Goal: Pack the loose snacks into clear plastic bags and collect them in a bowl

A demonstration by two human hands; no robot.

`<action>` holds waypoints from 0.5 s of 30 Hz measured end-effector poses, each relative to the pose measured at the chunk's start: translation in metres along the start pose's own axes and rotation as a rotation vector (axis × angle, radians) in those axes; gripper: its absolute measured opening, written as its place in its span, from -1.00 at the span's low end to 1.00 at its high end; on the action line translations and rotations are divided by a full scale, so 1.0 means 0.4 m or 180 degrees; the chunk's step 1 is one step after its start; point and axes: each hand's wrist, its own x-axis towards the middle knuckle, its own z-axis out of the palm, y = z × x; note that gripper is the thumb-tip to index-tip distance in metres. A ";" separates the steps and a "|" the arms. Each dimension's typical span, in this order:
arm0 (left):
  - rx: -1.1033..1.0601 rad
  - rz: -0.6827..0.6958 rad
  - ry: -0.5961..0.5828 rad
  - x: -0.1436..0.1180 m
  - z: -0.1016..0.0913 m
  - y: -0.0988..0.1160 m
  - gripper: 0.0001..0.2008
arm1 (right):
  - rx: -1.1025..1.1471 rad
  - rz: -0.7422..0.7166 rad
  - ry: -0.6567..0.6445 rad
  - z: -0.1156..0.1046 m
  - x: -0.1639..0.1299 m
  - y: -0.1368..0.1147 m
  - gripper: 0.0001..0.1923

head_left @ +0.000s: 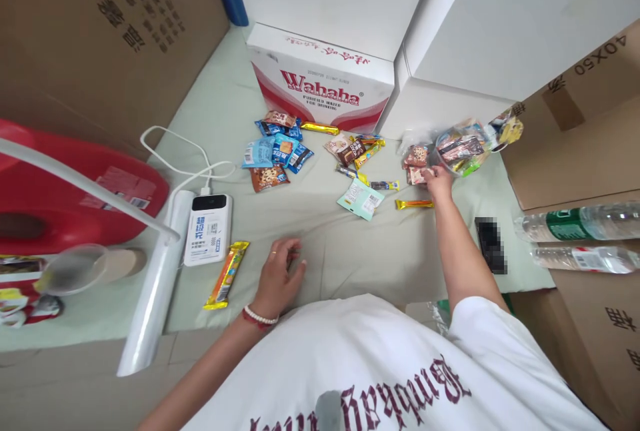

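The right hand reaches to right of centre, fingers closing on a snack packet beside the clear bag of snacks. The left hand rests at lower centre on the desk, fingers loosely curled, empty. Sorting seems underway; lifting needs a firm pinch.

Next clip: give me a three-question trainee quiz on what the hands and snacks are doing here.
1. True or false: the left hand holds a snack.
2. What does the right hand touch? A) water bottle B) snack packet beside the clear bag C) power bank
3. Fill in: the yellow bar nearest the left hand lies just below the white ____.

Key:
1. False; it rests on the cloth.
2. B
3. power bank
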 end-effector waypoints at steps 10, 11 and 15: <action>0.0160 -0.0005 0.0246 -0.059 -0.004 -0.030 -0.78 | -0.2163 -0.1398 0.1038 0.013 -0.110 -0.123 -0.63; 0.0175 0.0005 0.0242 -0.057 -0.003 -0.031 -0.79 | -0.2143 -0.1494 0.0921 0.024 -0.093 -0.141 -0.68; 0.0267 0.0069 0.0266 -0.050 0.000 -0.030 -0.86 | -0.1680 -0.1344 0.0130 0.087 0.009 -0.209 -0.74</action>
